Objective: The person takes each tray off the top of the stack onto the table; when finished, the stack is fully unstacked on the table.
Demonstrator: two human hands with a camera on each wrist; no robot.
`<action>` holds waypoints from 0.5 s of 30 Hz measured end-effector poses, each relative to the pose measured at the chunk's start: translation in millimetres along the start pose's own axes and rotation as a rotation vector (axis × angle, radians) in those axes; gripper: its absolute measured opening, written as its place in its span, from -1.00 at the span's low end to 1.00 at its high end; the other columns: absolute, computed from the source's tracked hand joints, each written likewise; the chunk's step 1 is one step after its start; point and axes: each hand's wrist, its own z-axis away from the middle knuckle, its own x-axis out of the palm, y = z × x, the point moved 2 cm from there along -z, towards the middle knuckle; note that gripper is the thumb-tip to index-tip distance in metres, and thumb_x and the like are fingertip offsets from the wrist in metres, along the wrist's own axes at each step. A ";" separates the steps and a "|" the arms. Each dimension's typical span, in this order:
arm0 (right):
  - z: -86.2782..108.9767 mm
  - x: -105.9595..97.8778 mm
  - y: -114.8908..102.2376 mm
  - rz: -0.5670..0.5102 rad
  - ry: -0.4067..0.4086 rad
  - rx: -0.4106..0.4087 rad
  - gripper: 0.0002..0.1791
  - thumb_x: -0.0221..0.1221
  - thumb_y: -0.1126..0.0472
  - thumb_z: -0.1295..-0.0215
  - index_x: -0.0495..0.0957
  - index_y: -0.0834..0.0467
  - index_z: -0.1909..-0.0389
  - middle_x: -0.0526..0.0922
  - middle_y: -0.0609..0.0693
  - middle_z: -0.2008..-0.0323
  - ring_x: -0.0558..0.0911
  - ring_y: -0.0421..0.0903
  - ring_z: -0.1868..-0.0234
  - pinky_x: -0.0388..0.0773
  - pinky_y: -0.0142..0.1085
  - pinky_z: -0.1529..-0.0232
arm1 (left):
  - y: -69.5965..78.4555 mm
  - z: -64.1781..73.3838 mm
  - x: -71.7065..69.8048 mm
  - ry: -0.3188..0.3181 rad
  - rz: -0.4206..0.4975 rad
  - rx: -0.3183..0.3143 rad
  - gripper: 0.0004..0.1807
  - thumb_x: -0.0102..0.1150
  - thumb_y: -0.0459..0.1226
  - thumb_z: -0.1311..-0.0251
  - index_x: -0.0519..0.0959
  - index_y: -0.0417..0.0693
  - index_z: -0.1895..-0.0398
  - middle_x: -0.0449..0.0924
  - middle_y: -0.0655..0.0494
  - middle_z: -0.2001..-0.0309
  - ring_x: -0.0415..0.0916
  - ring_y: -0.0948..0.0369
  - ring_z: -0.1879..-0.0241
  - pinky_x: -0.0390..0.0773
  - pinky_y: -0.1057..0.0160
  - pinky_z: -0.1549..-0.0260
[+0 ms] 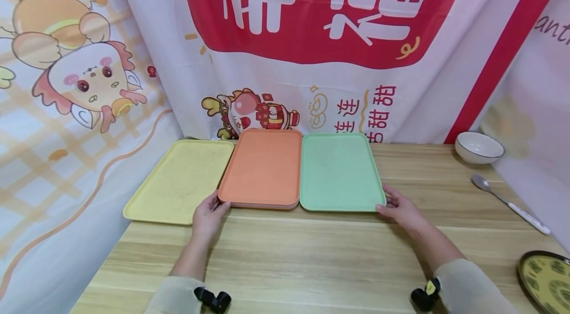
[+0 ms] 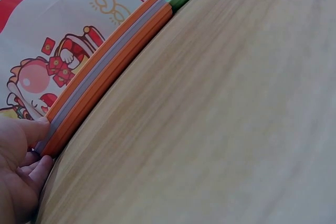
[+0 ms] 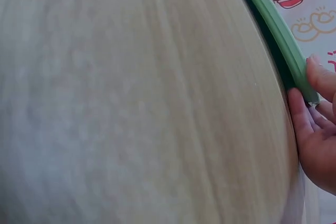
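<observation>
An orange tray (image 1: 262,168) tops a small stack in the middle of the table, and a lilac-grey layer (image 2: 103,69) shows between orange edges in the left wrist view. My left hand (image 1: 207,216) grips the stack's front left corner, thumb at the upper edge and fingers low at the side. Beside the stack, its left edge against it, lies a green tray (image 1: 340,170). At that tray's front right corner my right hand (image 1: 403,209) pinches the rim, thumb above and a fingertip below. A yellow tray (image 1: 182,178) lies left of the orange one, close behind my left hand.
On the right a white bowl (image 1: 479,147) stands at the back, with a spoon (image 1: 512,202) in front of it. A patterned yellow round item (image 1: 547,277) with a dark rim sits at the right front. Printed cloth (image 1: 423,91) hangs behind the wooden table (image 1: 311,259).
</observation>
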 end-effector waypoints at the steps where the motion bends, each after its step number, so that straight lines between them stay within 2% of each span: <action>1: -0.2 -0.2 -0.5 0.030 0.012 -0.010 -0.15 0.20 0.30 -0.34 -0.06 0.36 -0.50 0.36 0.54 -0.25 0.54 -0.33 0.08 0.61 -0.56 0.11 | 0.0 0.0 0.0 0.001 0.001 0.001 -0.36 0.15 -0.44 -0.29 0.20 -0.47 -0.39 0.28 -0.42 -0.35 0.27 -0.20 -0.38 0.34 -0.03 -0.40; 4: -1.2 -0.7 -1.0 0.136 0.045 -0.039 -0.19 0.25 0.28 -0.30 0.07 0.40 -0.46 0.47 0.47 -0.17 0.52 -0.27 0.12 0.58 -0.55 0.17 | 0.0 0.0 0.1 -0.001 0.002 0.005 -0.36 0.15 -0.44 -0.29 0.20 -0.47 -0.39 0.28 -0.43 -0.35 0.27 -0.20 -0.38 0.33 -0.02 -0.40; 9: -2.4 -0.8 -1.6 0.299 0.073 -0.032 -0.22 0.31 0.17 -0.26 0.22 0.37 -0.40 0.57 0.28 0.03 0.47 -0.08 0.13 0.48 -0.46 0.23 | 0.1 0.6 -0.2 -0.005 -0.005 0.005 -0.36 0.15 -0.43 -0.30 0.20 -0.47 -0.39 0.28 -0.43 -0.35 0.26 -0.21 -0.38 0.33 -0.03 -0.41; 11: -2.5 -0.6 -3.0 0.338 0.076 -0.028 -0.22 0.32 0.15 -0.24 0.24 0.37 -0.39 0.58 0.24 0.08 0.46 -0.04 0.13 0.46 -0.43 0.22 | 0.1 0.7 -0.3 -0.004 -0.008 0.004 -0.36 0.15 -0.42 -0.30 0.20 -0.47 -0.39 0.28 -0.43 -0.35 0.26 -0.21 -0.38 0.33 -0.03 -0.41; 15: -2.5 0.3 -6.9 0.371 0.062 -0.052 -0.22 0.32 0.17 -0.24 0.23 0.40 -0.38 0.59 0.26 0.06 0.47 -0.02 0.14 0.47 -0.40 0.20 | 0.2 0.5 -0.3 -0.002 -0.006 0.008 -0.36 0.16 -0.42 -0.30 0.20 -0.47 -0.39 0.28 -0.43 -0.35 0.27 -0.21 -0.38 0.33 -0.03 -0.41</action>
